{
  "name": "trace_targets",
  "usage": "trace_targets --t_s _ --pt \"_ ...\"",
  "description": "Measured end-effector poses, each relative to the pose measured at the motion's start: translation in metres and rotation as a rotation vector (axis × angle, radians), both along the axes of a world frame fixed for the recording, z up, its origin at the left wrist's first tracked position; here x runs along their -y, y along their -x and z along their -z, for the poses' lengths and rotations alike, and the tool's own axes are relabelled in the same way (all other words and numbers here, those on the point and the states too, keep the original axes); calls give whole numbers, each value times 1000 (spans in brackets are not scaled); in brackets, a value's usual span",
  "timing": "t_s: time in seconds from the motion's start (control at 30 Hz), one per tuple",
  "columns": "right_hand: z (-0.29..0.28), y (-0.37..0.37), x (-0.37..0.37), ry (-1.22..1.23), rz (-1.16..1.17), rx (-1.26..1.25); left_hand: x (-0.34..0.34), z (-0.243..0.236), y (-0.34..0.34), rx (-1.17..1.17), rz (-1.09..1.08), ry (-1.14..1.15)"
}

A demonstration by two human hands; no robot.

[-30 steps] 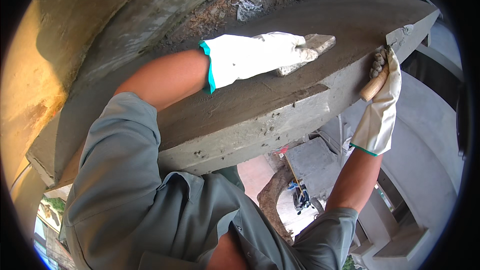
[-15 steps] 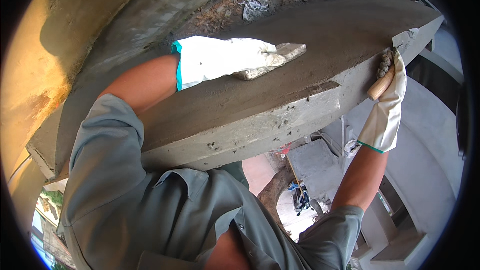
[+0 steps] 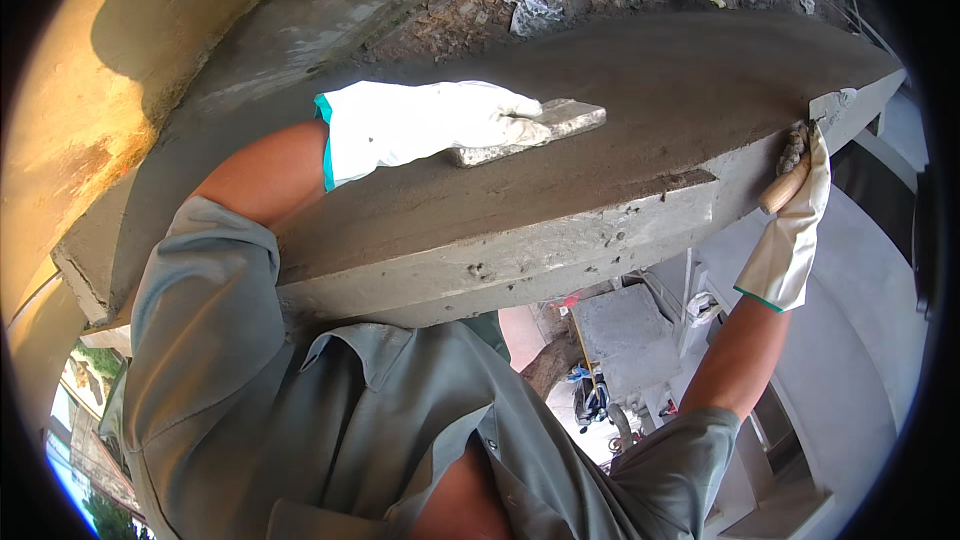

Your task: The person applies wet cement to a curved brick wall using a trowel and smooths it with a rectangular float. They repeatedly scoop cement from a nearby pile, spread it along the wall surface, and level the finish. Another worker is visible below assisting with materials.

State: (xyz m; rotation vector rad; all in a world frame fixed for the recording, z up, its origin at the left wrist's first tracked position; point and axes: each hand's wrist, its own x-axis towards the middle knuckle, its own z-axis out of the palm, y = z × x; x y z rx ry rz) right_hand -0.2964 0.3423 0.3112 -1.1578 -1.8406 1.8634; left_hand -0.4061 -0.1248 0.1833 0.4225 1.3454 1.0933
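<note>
My left hand [image 3: 430, 125], in a white glove with a green cuff, is closed on a plastering float [image 3: 575, 118]. The float is flat, pale and mortar-spattered, and it lies on the wet grey top of a concrete ledge [image 3: 640, 155]. At the ledge's right end, my gloved right hand [image 3: 808, 180] is closed around a trowel with a wooden handle [image 3: 786, 187]. Its blade [image 3: 830, 105] appears to lie against the ledge's outer face near the upper edge, partly hidden. Grey mortar clings beside the handle.
A curved yellowish wall [image 3: 60, 120] rises on the left. Debris and crumpled plastic [image 3: 535, 13] lie beyond the ledge. A pale board [image 3: 500, 240] runs along the ledge's near face. Far below are a parked motorbike [image 3: 590, 400] and a grey slab [image 3: 630, 340].
My left hand has slid the float slightly left along the ledge. My right hand stays at the ledge's end with the trowel. The whole view has shifted a little.
</note>
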Motion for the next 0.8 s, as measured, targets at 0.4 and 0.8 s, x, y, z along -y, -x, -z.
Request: trace_targets --t_s 0.4,0.8 --pt "4 -4 -1 -47 -13 -44 74 18 -5 429 -232 -93" --pt "-1 3 4 60 -19 -12 17 -67 -2 460 -148 -277"
